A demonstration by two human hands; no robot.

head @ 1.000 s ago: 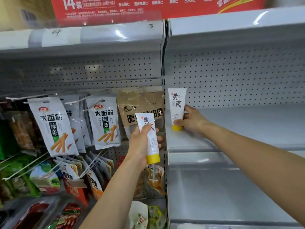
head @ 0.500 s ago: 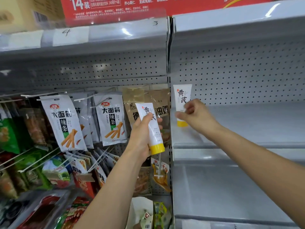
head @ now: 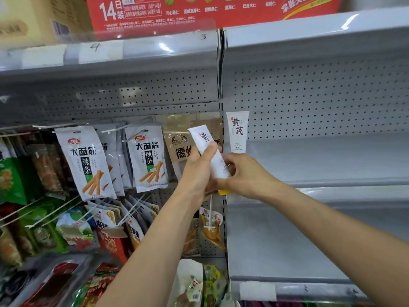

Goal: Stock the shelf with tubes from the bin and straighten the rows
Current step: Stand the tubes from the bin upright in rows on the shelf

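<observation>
A white tube (head: 237, 131) with black characters stands upright at the far left end of the grey shelf (head: 321, 160); its lower end is hidden behind my hands. In front of it my left hand (head: 195, 171) grips a second white tube (head: 215, 160), tilted with its top to the left. Its yellow cap (head: 224, 192) pokes out below. My right hand (head: 245, 176) meets the left one, and its fingers curl onto the lower part of this held tube. The bin is out of sight.
Left of the shelf's upright, snack packets (head: 86, 162) hang on peg hooks, with more bags (head: 73, 229) below. A second grey shelf (head: 276, 240) lies under the first. A red carton (head: 199, 9) sits on the top shelf.
My right hand let go of the tube standing on the shelf and came left and down to the tube in my left hand. That tube rose slightly toward the shelf.
</observation>
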